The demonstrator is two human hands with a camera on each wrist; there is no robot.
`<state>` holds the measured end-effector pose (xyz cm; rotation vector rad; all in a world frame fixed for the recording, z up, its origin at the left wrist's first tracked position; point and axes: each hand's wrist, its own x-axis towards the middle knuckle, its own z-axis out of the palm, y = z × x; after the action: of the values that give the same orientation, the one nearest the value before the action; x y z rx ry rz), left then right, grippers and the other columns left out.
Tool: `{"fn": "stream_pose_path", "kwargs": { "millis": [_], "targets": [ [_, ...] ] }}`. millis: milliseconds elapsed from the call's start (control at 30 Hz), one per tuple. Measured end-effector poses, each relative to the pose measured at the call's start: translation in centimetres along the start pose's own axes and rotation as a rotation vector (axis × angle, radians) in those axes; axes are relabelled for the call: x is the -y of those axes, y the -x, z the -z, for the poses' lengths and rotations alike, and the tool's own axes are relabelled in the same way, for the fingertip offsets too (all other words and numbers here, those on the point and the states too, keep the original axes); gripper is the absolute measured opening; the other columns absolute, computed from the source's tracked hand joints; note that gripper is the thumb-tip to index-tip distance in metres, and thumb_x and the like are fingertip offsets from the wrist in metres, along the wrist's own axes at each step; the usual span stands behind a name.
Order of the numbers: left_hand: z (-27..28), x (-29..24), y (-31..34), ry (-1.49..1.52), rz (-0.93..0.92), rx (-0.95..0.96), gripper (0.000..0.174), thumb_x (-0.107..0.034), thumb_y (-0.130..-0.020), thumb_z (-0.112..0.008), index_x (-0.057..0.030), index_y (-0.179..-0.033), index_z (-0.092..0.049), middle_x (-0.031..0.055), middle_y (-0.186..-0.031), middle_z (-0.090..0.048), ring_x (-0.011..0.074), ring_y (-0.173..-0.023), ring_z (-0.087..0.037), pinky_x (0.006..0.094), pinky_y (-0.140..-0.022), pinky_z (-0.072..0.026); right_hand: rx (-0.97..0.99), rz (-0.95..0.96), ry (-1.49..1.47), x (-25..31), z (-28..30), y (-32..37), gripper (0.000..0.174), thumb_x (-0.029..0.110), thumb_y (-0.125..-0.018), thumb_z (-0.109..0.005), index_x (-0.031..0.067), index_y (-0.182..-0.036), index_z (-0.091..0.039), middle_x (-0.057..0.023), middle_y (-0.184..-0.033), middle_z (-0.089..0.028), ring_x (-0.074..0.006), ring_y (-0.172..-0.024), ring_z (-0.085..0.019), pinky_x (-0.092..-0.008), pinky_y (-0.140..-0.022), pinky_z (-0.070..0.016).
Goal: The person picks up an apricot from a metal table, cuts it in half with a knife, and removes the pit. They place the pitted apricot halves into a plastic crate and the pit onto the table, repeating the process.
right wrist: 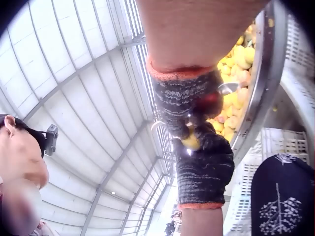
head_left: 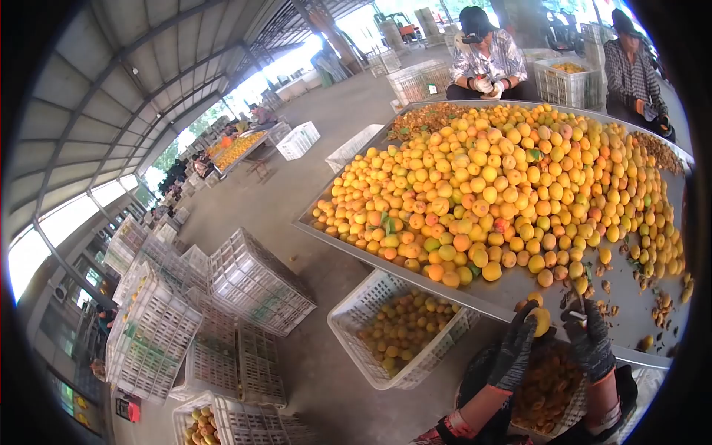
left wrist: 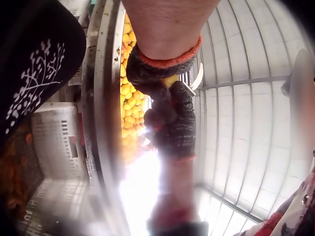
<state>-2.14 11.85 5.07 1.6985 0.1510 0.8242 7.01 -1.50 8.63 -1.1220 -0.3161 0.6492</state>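
Note:
At the near edge of the metal table, my gloved left hand (head_left: 515,350) holds a yellow apricot (head_left: 540,320). Just to its right, my gloved right hand (head_left: 593,347) grips a small pitting knife (head_left: 578,316), most of it hidden in the fist. The right wrist view shows the apricot (right wrist: 191,140) between the two hands, partly covered by dark glove fingers. A pale curved blade (left wrist: 198,79) sticks out beside the hands in the left wrist view. Below them, a crate of orange-brown apricot pieces (head_left: 547,389) stands between the person's legs.
A large heap of apricots (head_left: 475,185) covers much of the metal table (head_left: 400,273). Left of the legs stands a white crate (head_left: 348,326) with apricots inside. Stacked crates (head_left: 256,278) rise farther left. Two people (head_left: 489,63) sit across the table.

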Motion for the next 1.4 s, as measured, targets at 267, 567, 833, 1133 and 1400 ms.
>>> {"fn": "stream_pose_path", "kwargs": {
  "millis": [267, 567, 833, 1133, 1400],
  "targets": [
    [-2.7, -2.3, 0.1, 0.861, 0.627, -0.006, 0.041, -0.022, -0.090, -0.046, -0.0039, -0.125, -0.037, 0.0095, -0.118, -0.043, 0.0152, -0.106, -0.047, 0.0262, -0.085, -0.0418, -0.255, 0.140, 0.521, -1.5, 6.7, 6.0, 0.025, 0.010, -0.085, -0.050, -0.0019, -0.107, -0.049, -0.0065, -0.092, -0.057, -0.0138, -0.080, -0.053, -0.0261, -0.074, -0.0437],
    [-3.7, -4.0, 1.1, 0.594, 0.603, 0.212, 0.044, -0.021, -0.088, -0.050, -0.0026, -0.125, -0.035, 0.0103, -0.116, -0.045, 0.0193, -0.109, -0.044, 0.0315, -0.090, -0.0412, -0.130, 0.125, 0.629, 3.1, 3.4, 9.1, 0.027, 0.005, -0.081, -0.051, 0.0013, -0.108, -0.051, -0.0087, -0.099, -0.058, -0.0172, -0.091, -0.054, -0.0291, -0.080, -0.0434],
    [-5.1, -5.7, 0.9, 1.086, 0.581, 0.040, 0.059, -0.036, -0.081, -0.057, -0.0082, -0.127, -0.030, 0.0145, -0.118, -0.042, 0.0289, -0.109, -0.044, 0.0413, -0.093, -0.0393, -0.143, 0.338, 0.796, 3.3, 2.4, 10.3, 0.042, 0.007, -0.083, -0.053, -0.0013, -0.121, -0.040, -0.0117, -0.098, -0.058, -0.0179, -0.081, -0.057, -0.0304, -0.071, -0.0459],
    [-6.1, -2.8, 2.4, 0.925, 0.620, 0.209, 0.066, -0.049, -0.080, -0.051, -0.0055, -0.126, -0.032, 0.0128, -0.117, -0.044, 0.0272, -0.103, -0.048, 0.0414, -0.090, -0.0393, -0.055, 0.852, 1.394, 1.3, 1.6, 10.6, 0.037, 0.003, -0.080, -0.054, -0.0016, -0.115, -0.045, -0.0157, -0.093, -0.058, -0.0291, -0.083, -0.059, -0.0336, -0.067, -0.0476],
    [-6.9, -5.2, 2.7, 0.866, 0.555, 0.097, 0.071, -0.049, -0.078, -0.055, -0.0028, -0.126, -0.031, 0.0118, -0.115, -0.046, 0.0235, -0.101, -0.048, 0.0365, -0.088, -0.0403, -0.230, 0.261, 0.922, 3.1, -1.0, 10.8, 0.034, 0.005, -0.076, -0.058, -0.0019, -0.108, -0.052, -0.0183, -0.093, -0.058, -0.0310, -0.081, -0.060, -0.0356, -0.065, -0.0482]
  ]
}}
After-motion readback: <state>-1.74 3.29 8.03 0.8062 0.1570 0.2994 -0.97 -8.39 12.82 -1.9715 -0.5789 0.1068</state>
